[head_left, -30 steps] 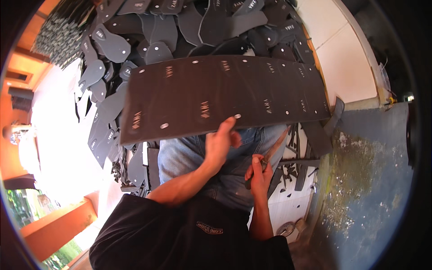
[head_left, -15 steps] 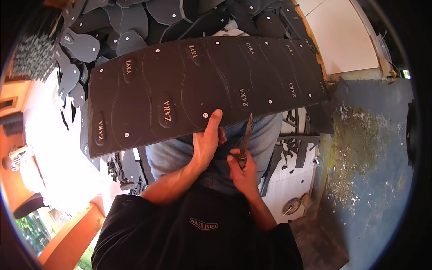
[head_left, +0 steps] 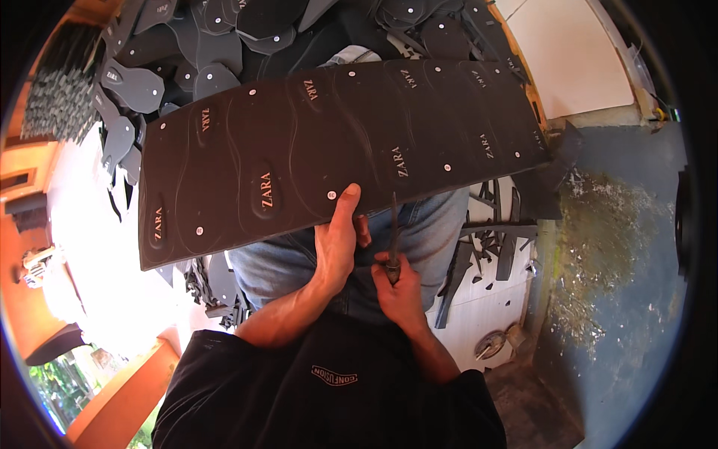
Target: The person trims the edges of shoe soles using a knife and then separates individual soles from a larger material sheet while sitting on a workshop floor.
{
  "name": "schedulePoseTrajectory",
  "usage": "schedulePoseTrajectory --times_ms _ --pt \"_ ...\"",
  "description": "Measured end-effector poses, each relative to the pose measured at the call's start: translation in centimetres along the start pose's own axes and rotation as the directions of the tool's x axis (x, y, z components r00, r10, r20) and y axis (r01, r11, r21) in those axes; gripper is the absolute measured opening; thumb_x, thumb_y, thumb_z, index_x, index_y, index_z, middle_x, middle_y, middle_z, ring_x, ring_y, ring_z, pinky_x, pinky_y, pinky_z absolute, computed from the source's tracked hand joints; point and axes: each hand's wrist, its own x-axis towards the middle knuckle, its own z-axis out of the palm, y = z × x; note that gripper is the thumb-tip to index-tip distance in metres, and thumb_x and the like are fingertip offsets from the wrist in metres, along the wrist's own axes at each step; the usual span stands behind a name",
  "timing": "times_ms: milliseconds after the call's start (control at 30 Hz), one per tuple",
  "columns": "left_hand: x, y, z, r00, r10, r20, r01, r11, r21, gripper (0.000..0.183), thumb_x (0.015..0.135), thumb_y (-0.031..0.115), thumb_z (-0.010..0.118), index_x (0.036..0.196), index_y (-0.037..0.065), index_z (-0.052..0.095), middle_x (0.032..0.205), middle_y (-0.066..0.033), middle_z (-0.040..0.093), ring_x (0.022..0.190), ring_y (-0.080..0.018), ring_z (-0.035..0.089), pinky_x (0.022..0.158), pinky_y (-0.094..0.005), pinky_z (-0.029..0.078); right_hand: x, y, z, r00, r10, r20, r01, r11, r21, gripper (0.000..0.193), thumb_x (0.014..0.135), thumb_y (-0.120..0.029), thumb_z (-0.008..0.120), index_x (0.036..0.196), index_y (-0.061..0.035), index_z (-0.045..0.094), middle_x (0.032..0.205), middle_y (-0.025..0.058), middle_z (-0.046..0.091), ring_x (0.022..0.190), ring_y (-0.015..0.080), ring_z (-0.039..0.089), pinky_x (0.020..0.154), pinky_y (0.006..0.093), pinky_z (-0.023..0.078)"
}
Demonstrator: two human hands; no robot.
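A wide black foam sheet (head_left: 310, 161) lies tilted across my lap, its left end nearer to me than its right. Raised curved outlines of shoe soles, pale lettering and small white dots mark its face. My left hand (head_left: 336, 243) grips its near edge around the middle, thumb on top and fingers beneath, partly hidden. In my right hand (head_left: 401, 292), closed around the handle, is a slim knife (head_left: 394, 232) with a dark, narrow blade. The blade points away from me, its tip beside the sheet's near edge; whether it touches I cannot tell.
Cut black sole pieces (head_left: 142, 86) are heaped beyond the sheet and to the left. Dark foam scraps (head_left: 490, 243) litter the pale floor at right, near a round metal object (head_left: 490, 344). A stained blue-grey surface (head_left: 621, 277) lies farther right, below a white panel (head_left: 572, 56).
The sheet has shifted slightly left, along with my left hand. My right hand has moved a little left and nearer, and the knife now points more directly away from me.
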Motion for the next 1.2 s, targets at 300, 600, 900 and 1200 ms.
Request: schedulePoseTrajectory --times_ms 300,600,900,1200 --pt "1.0 -0.3 -0.4 1.000 -0.014 0.028 0.014 1.000 0.009 0.022 0.088 0.026 0.062 0.093 0.007 0.052 0.073 0.0002 0.047 0.046 -0.0083 0.041 0.038 -0.0235 0.032 0.2 0.5 0.9 0.999 0.039 -0.009 -0.040 0.996 -0.077 0.011 0.083 -0.004 0.058 0.093 -0.0012 0.058 0.055 0.0004 0.046 0.051 0.0051 0.040 0.048 0.0248 0.035" --pt "1.7 -0.7 -1.4 0.988 0.017 0.152 -0.018 1.000 0.004 0.019 0.089 0.024 0.061 0.090 0.009 0.051 0.068 0.0020 0.043 0.046 -0.0074 0.039 0.038 -0.0224 0.029 1.9 1.3 2.8 0.996 0.014 -0.093 -0.031 0.982 -0.188 0.009 0.078 -0.005 0.056 0.083 0.0012 0.059 0.067 0.0222 0.060 0.066 0.0409 0.061 0.059 0.0442 0.047" --pt "2.0 -0.5 -1.6 0.979 -0.073 0.190 0.084 0.995 -0.047 0.013 0.090 0.020 0.060 0.089 0.011 0.051 0.066 0.0021 0.043 0.046 -0.0063 0.036 0.039 -0.0210 0.026 4.5 0.9 4.4 0.973 -0.096 -0.208 0.034 0.958 -0.283 0.010 0.080 -0.006 0.056 0.077 0.0037 0.057 0.062 0.0217 0.058 0.059 0.0338 0.062 0.055 0.0395 0.045" --pt "2.3 -0.3 -2.2 0.961 -0.060 0.269 0.080 0.995 -0.065 0.013 0.090 0.021 0.059 0.091 0.010 0.052 0.065 0.0000 0.046 0.042 -0.0068 0.038 0.036 -0.0210 0.026 8.4 -0.7 3.8 0.995 0.090 -0.045 -0.098 0.967 -0.235 0.027 0.076 -0.020 0.067 0.085 0.0044 0.061 0.080 0.0271 0.063 0.085 0.0448 0.060 0.072 0.0479 0.048"
